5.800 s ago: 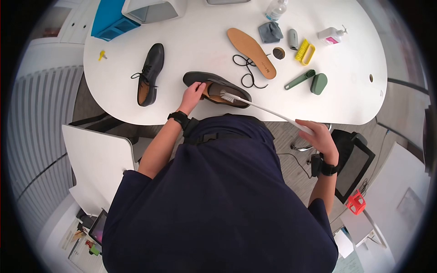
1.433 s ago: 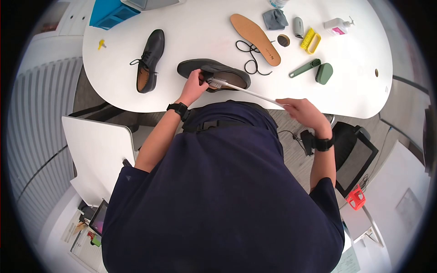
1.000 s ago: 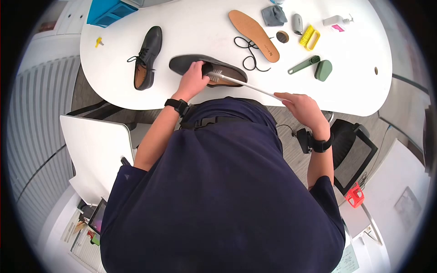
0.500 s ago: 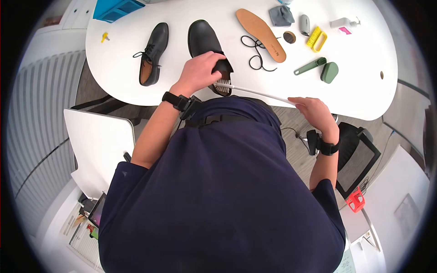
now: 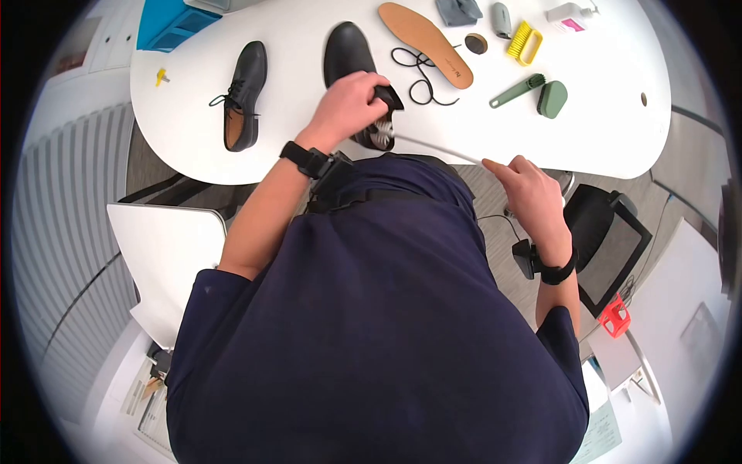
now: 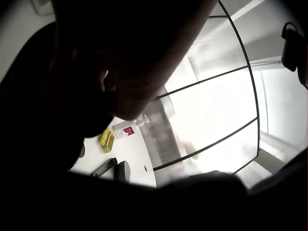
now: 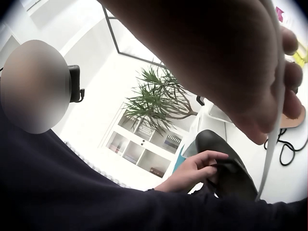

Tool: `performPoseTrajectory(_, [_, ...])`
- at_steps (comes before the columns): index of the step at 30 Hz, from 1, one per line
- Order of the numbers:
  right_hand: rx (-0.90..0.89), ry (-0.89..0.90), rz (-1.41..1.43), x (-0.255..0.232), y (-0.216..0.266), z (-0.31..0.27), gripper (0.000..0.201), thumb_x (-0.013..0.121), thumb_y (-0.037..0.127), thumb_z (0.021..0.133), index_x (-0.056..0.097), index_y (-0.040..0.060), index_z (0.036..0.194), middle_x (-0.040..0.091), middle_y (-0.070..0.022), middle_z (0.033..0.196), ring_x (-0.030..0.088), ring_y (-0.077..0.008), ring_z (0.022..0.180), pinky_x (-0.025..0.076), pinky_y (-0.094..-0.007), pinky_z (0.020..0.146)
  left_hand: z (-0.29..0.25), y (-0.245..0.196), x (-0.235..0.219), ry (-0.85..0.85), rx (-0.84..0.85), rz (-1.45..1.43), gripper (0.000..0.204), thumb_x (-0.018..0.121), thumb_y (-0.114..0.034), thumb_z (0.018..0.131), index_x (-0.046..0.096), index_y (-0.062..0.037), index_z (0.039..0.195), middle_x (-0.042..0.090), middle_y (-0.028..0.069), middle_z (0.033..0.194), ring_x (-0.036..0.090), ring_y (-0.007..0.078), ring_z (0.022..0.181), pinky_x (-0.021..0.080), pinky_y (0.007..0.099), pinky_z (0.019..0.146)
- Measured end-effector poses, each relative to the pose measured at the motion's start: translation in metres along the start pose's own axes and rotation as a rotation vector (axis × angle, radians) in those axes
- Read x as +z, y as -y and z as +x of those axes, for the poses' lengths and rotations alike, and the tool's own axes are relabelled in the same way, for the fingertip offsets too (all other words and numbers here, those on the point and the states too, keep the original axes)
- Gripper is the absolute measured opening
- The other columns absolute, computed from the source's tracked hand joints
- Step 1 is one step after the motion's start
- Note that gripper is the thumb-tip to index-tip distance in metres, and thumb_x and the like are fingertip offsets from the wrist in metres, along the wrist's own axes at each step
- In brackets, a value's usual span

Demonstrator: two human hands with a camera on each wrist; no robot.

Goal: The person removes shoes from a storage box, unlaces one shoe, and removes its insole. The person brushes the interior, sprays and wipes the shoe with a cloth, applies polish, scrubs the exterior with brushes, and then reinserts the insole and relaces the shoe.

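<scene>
My left hand (image 5: 348,108) grips a black leather shoe (image 5: 348,54) at its tongue flap, across the instep. The shoe's toe points away from me and its heel sits near the table's front edge. My right hand (image 5: 529,197) holds the far end of a long white-handled brush (image 5: 437,147), whose bristles (image 5: 382,136) are in the shoe's opening. In the right wrist view the brush handle (image 7: 273,139) runs along my fingers. A second black shoe (image 5: 249,89), laced, stands to the left. The left wrist view is mostly dark.
A tan insole (image 5: 425,42) and a black shoelace (image 5: 421,81) lie right of the shoe. Farther right are a yellow brush (image 5: 525,42), a green-handled brush (image 5: 516,91), a green oval piece (image 5: 552,99) and a pump bottle (image 5: 570,15). A yellow item (image 5: 161,76) lies far left.
The shoe has turned from lying sideways, toe left, to pointing away from me. My left hand has shifted onto the instep. The brush head stays in the opening, turned with the shoe.
</scene>
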State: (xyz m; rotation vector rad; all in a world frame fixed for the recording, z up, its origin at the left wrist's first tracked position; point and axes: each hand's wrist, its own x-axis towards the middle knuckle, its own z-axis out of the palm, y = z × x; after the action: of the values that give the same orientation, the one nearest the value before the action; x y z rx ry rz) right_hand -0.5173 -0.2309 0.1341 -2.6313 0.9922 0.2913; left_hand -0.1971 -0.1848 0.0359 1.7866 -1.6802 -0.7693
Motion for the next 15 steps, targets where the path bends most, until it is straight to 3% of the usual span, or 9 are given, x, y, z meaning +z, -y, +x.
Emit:
performPoseTrajectory(5, [0.08,-0.18,0.043,0.013,-0.004,0.007,0.041,0.056,0.002,0.081,0.069,0.0228,0.114,0.054,-0.0029,0.075,0.059,-0.0195,0.068,0.048,-0.0328,0.056,0.006,-0.009,-0.024,-0.091,-0.121,0.087,0.031,0.06,-0.011,0.076,0.065,-0.0053,0.106,0.048,0.0045,0.071,0.049,0.0183,0.062,0.042,0.0323,0.058])
performPoseTrajectory(9, [0.055,-0.206,0.081,0.038,0.0,0.02,0.041,0.056,0.002,0.082,0.068,0.0237,0.114,0.054,-0.0025,0.076,0.059,-0.0186,0.068,0.047,-0.0326,0.055,0.011,0.008,-0.013,-0.119,-0.07,0.184,0.031,0.061,-0.015,0.077,0.065,-0.0077,0.107,0.05,0.0038,0.073,0.052,0.0192,0.063,0.043,0.0327,0.058])
performPoseTrajectory(15, [0.075,-0.286,0.049,0.029,0.001,0.018,0.041,0.057,0.002,0.082,0.068,0.0241,0.115,0.054,-0.002,0.075,0.059,-0.018,0.068,0.047,-0.032,0.055,0.022,0.008,-0.011,0.019,-0.058,0.192,0.033,0.061,-0.019,0.077,0.065,-0.0108,0.108,0.049,0.0019,0.073,0.052,0.0193,0.066,0.044,0.0327,0.06])
